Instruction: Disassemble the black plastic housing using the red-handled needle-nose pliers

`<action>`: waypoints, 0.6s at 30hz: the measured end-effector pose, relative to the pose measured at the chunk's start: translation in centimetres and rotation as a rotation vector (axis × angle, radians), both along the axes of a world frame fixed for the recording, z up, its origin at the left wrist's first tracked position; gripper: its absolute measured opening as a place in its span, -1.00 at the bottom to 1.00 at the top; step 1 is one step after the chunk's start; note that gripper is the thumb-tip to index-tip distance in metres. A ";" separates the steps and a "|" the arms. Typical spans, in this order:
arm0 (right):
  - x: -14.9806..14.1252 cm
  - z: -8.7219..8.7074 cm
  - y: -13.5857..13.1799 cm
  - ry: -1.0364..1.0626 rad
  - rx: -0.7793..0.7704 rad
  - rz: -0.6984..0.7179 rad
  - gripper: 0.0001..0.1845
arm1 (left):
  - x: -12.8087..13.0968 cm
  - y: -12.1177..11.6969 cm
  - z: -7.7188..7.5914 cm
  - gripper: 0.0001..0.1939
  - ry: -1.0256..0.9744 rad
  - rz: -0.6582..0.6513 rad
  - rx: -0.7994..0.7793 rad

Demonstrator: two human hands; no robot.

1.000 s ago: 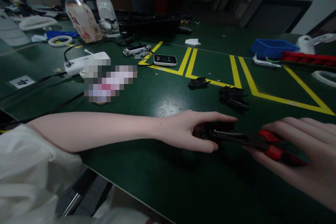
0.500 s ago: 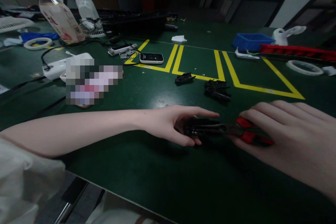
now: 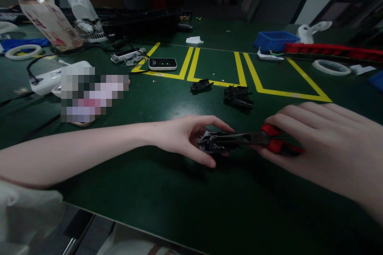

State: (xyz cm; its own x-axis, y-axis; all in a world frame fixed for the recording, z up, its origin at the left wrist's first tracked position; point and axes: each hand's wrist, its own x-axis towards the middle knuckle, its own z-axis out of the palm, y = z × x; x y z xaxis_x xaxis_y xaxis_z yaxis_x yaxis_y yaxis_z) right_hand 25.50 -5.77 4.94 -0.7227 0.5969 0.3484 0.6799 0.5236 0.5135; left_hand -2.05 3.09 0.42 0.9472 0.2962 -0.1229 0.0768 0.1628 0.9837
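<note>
My right hand is closed around the red handles of needle-nose pliers. The long dark jaws point left and lie over a black plastic part; their tips are hard to make out against it. My left hand curves around the left end of this part, with thumb and index finger spread apart. A gap shows between the thumb and the part. Some left fingers pass behind and under it, partly hidden. Farther back on the green table lie similar black pieces, one alone and a small cluster.
Yellow tape outlines mark the table. A small black-and-white device sits in the left outline. At left are a blurred-out phone, a white power strip and a bottle. A blue bin stands back right.
The view has shifted slightly, so the scene sits farther left. Both hands, the pliers and the black part keep nearly the same arrangement; the left index finger bends a little more.
</note>
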 end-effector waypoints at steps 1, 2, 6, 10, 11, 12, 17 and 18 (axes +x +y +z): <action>0.1 0.0 0.0 0.005 -0.003 -0.006 -0.71 | 0.0 -0.1 0.0 -0.27 0.002 0.014 -0.030; 0.1 0.0 0.0 0.018 0.003 -0.022 -0.70 | 0.0 -0.1 -0.1 -0.27 0.001 0.034 -0.044; 0.3 0.0 -0.1 0.078 0.037 -0.122 -0.64 | -0.1 -0.2 -0.3 -0.30 -0.010 0.077 -0.064; 0.0 -0.1 -0.3 0.257 -0.058 -0.189 -0.62 | -0.1 -0.1 -0.3 -0.33 -0.043 0.096 -0.091; -0.2 -0.2 -0.3 0.340 -0.123 -0.207 -0.63 | -0.1 0.0 -0.3 -0.34 -0.054 0.104 -0.099; -0.4 -0.3 -0.3 0.417 -0.189 -0.222 -0.64 | -0.2 0.0 -0.3 -0.35 -0.063 0.113 -0.111; -1.0 -0.7 -0.2 0.416 -0.245 -0.249 -0.60 | -0.2 0.0 -0.3 -0.35 -0.117 0.195 -0.137; -1.0 -0.7 -0.2 0.405 -0.228 -0.249 -0.60 | -0.2 0.0 -0.4 -0.34 -0.124 0.216 -0.129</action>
